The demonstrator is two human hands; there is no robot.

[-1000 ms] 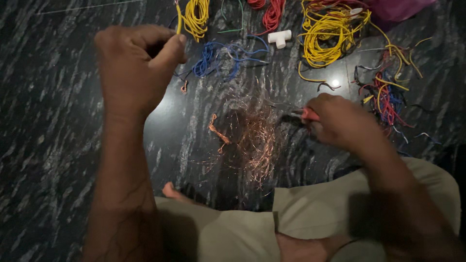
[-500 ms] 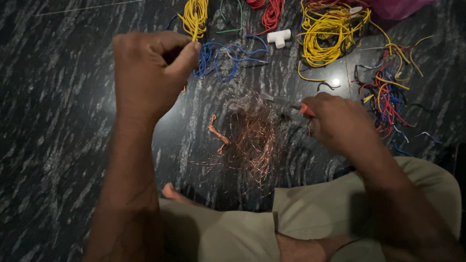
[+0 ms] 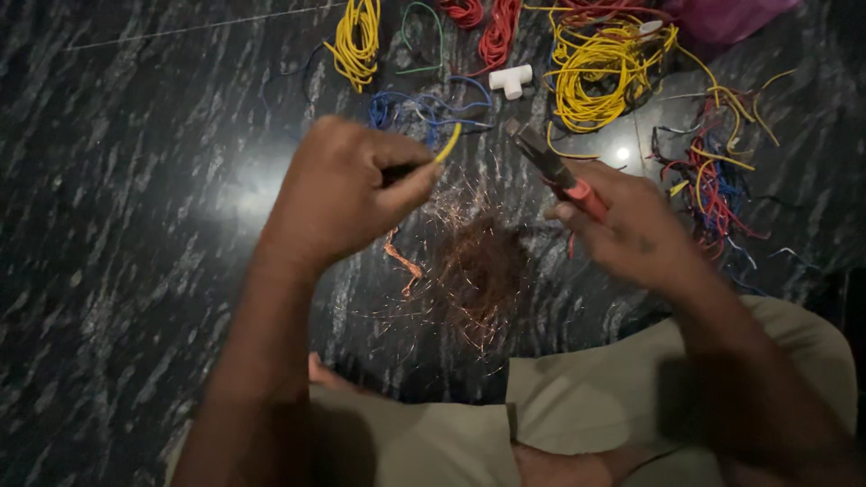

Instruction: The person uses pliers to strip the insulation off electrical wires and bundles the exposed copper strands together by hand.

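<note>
While my left hand (image 3: 347,194) is closed, its fingers (image 3: 410,185) clamped on a short yellow wire (image 3: 448,144) whose free end sticks up past the thumb, my right hand (image 3: 631,225) is wrapped round the red grips of the pliers (image 3: 552,169), nose aimed toward that wire end and just short of it. I cannot tell whether the pliers' jaws are parted.

Items on the dark stone floor (image 3: 135,225):
- Copper strands (image 3: 474,271), a loose heap, below and between both sets of fingers.
- Blue wire (image 3: 419,108), tangled, just beyond the left fingers.
- Yellow coil (image 3: 356,41), farther beyond the left fingers.
- Large yellow bundle (image 3: 604,77), beyond the right fingers.
- Red wire (image 3: 496,32), well beyond, between the two yellow lots.
- White tee fitting (image 3: 511,80), just past the pliers' nose.
- Mixed offcuts (image 3: 708,176), outboard of the right fingers.

Risks, as I judge them: little wire shows past my grip, so the pliers could nip my thumb; too hard a bite would sever the copper rather than the sheath; a weak pinch lets the wire slide. Fine strands on the floor lie close to my legs and could prick.
</note>
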